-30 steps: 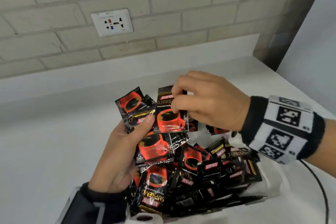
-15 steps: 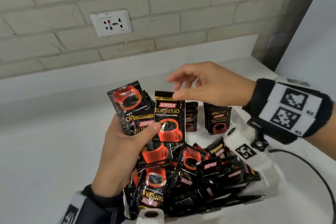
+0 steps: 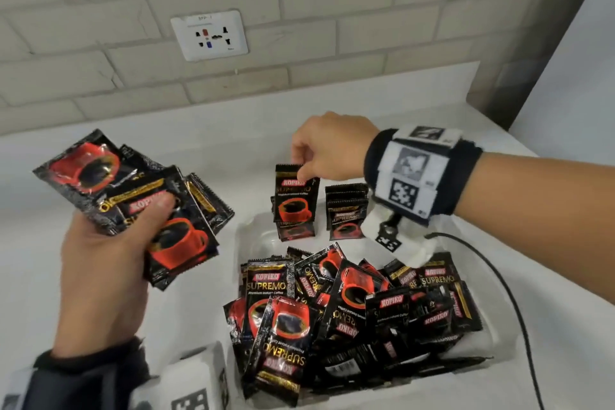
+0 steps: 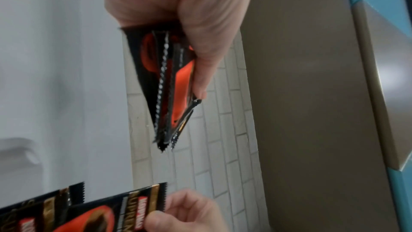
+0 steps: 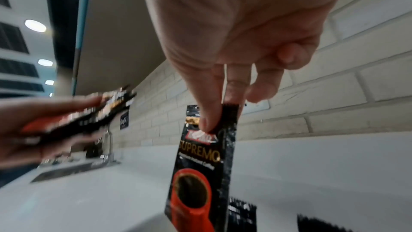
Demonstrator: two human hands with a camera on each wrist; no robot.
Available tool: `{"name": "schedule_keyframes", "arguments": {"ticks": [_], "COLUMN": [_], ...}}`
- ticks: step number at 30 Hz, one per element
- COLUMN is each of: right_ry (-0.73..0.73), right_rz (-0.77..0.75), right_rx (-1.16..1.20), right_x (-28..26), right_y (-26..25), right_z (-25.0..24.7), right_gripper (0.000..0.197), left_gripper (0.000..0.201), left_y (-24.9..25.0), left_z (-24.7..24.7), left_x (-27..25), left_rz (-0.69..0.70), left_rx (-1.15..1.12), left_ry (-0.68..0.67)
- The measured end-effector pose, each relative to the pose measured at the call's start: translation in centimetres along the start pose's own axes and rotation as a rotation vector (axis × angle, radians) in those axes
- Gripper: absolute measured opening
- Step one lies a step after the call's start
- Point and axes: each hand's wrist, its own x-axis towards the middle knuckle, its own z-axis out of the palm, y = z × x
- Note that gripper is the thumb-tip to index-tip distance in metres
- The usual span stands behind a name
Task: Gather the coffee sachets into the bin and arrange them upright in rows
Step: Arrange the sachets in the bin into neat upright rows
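Note:
My left hand (image 3: 109,243) grips a fan of several black-and-red coffee sachets (image 3: 133,206) to the left of the bin; the same bundle (image 4: 169,85) shows edge-on in the left wrist view. My right hand (image 3: 327,150) pinches the top edge of one upright sachet (image 3: 294,200) over the far end of the clear plastic bin (image 3: 244,233); in the right wrist view the thumb and forefinger hold that sachet (image 5: 200,174). Two short rows of upright sachets (image 3: 346,213) stand at the bin's far end. A loose pile of sachets (image 3: 349,309) fills the near part.
The bin sits on a white counter (image 3: 199,150) against a pale brick wall with a socket plate (image 3: 209,35). A black cable (image 3: 512,303) runs down the counter to the right of the bin. A grey wall corner stands at the far right.
My right hand took one sachet from the left hand's bundle and carried it right and down to the far rows. The left hand moved left, away from over the bin.

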Motion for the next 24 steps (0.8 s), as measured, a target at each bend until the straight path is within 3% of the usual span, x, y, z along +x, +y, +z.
{"name": "schedule_keyframes", "arguments": {"ticks": [8, 18, 21, 24], "right_ry": [-0.054, -0.112, -0.095, -0.081], "right_rz": [-0.116, -0.101, -0.125, -0.125], "right_rx": [-0.276, -0.307, -0.376, -0.423], "right_x": [1.9, 3.0, 3.0, 3.0], "right_y": [-1.4, -0.8, -0.9, -0.9], "right_z": [4.2, 5.6, 5.9, 6.1], "right_gripper": [0.009, 0.018, 0.014, 0.015], "left_gripper": [0.069, 0.068, 0.059, 0.037], "left_y": [-0.3, -0.7, -0.9, -1.1], "left_z": [-0.4, -0.2, 0.0, 0.2], "left_x": [-0.5, -0.2, -0.3, -0.2], "left_rz": [-0.008, -0.018, -0.008, -0.013], "left_rx": [-0.029, -0.040, -0.051, -0.052], "left_ry": [-0.045, -0.082, -0.091, -0.074]}}
